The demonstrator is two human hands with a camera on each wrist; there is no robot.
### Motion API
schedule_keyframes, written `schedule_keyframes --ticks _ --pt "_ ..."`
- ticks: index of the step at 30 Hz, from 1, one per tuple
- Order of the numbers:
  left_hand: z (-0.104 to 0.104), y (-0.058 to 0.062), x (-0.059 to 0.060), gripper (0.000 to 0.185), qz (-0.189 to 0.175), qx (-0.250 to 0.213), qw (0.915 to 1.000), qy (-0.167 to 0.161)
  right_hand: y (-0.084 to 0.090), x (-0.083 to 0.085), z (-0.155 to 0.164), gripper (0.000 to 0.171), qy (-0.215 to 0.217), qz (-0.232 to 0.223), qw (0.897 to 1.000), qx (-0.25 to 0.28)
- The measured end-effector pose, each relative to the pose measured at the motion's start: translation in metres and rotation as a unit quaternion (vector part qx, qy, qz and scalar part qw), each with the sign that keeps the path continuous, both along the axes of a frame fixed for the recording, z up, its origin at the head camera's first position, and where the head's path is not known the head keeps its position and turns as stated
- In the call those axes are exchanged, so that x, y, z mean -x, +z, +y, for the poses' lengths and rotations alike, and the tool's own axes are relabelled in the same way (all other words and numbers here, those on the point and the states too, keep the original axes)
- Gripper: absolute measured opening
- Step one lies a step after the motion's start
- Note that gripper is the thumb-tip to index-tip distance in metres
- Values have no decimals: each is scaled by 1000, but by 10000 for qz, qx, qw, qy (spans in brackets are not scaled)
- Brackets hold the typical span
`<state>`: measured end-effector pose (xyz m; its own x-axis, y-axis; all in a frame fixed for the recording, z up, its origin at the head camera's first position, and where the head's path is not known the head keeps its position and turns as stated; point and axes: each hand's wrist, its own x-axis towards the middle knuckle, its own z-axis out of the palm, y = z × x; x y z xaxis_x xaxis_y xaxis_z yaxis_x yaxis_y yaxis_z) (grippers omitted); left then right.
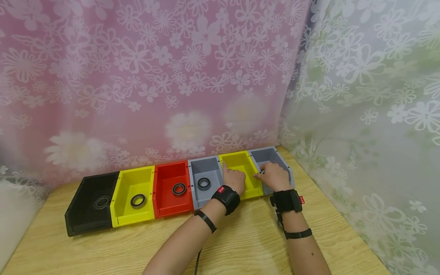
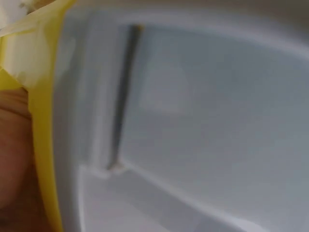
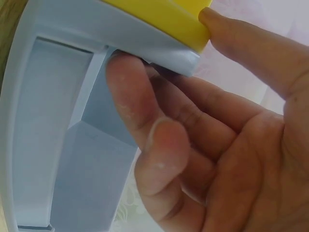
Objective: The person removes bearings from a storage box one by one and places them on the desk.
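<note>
The step looked like getting hold of two bins; the right hand (image 1: 273,175) pinched the left wall of the end grey bin (image 1: 271,154), fingers curled inside, thumb on the rim of the yellow bin (image 1: 240,158); the left hand (image 1: 234,180) lay on that yellow bin, grip unclear; moving them would need a firm squeeze, since the boxy plastic looked smooth; further left, a round metal ring (image 1: 204,183) lay flat; the bench (image 1: 247,244) was grainy wood.

A light wooden table (image 1: 247,244) set against floral curtains carries a single row of six open plastic bins (image 1: 172,191) — black, yellow, red, grey, yellow, grey.
</note>
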<state>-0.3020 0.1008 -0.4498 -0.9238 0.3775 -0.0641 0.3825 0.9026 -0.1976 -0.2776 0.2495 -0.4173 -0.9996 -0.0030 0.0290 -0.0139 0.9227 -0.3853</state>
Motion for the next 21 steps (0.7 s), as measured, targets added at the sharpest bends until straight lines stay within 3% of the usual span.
schedule_keyframes --ticks 13,21 --pt "-6 -3 2 21 50 -5 9999 -108 -2 0 0 36 -58 -83 9999 -15" --pt "-7 -1 -2 14 341 -496 9978 -265 -1 0 1 37 -71 -59 9999 -56"
